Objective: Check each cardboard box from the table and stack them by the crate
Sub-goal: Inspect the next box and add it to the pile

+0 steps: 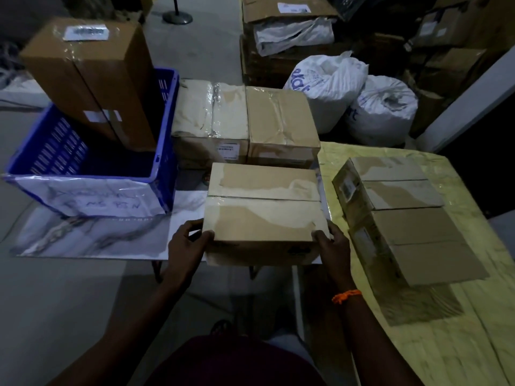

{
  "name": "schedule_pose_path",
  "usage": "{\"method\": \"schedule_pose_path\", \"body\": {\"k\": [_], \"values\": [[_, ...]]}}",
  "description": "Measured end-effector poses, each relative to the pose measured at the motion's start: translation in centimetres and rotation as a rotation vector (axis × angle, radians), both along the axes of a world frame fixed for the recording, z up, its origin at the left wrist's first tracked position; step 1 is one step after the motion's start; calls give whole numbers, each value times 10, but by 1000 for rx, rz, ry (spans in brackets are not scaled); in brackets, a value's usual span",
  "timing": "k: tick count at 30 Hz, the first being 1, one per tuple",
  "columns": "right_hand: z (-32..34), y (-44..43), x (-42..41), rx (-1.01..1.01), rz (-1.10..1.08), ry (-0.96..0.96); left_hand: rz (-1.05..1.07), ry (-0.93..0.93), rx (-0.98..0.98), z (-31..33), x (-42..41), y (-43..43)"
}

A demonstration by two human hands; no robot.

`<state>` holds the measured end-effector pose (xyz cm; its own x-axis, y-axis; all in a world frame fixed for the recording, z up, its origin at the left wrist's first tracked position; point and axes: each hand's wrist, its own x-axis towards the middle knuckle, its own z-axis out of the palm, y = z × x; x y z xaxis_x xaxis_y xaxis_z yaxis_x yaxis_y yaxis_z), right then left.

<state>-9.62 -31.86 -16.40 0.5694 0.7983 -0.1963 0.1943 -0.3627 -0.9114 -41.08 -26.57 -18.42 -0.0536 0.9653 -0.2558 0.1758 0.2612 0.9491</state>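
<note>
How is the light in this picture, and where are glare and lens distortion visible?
Head view: dim overall, the lower part nearly black; glare on the taped top of the held box and on the plastic sheet on the blue crate; the wide lens distorts the edges, so the tall box in the crate seems to lean.

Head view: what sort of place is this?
Probably a parcel warehouse or sorting room: taped cardboard boxes beside a blue crate, tied white sacks, more cartons piled behind.

Marble-top table (92, 238), left: bears blue crate (165, 129), pale taped box (211, 115), brown taped box (281, 121). Yellow-covered table (418, 352), right: cardboard boxes (412, 240).
</note>
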Motion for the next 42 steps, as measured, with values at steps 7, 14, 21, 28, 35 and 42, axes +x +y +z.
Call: {"method": "schedule_pose_path", "body": {"k": [7, 14, 21, 28, 35, 42], "values": [[-13, -4, 1, -58, 33, -103, -18, 83, 34, -20, 0, -8], [-37, 30, -18, -164, 212, -770, -292, 517, 390, -21, 20, 14], [-21, 101, -64, -206, 755, -937, -696, 1004, 408, -3, 81, 73], [-27, 109, -59, -233, 786, -943, -748, 1043, 360, -9, 83, 85], [-28, 85, -39, -151, 884, -956, -792, 979, 460, -7, 66, 67], [-53, 13, -4, 84, 753, -879, -803, 976, 544, -27, 32, 29]]}}
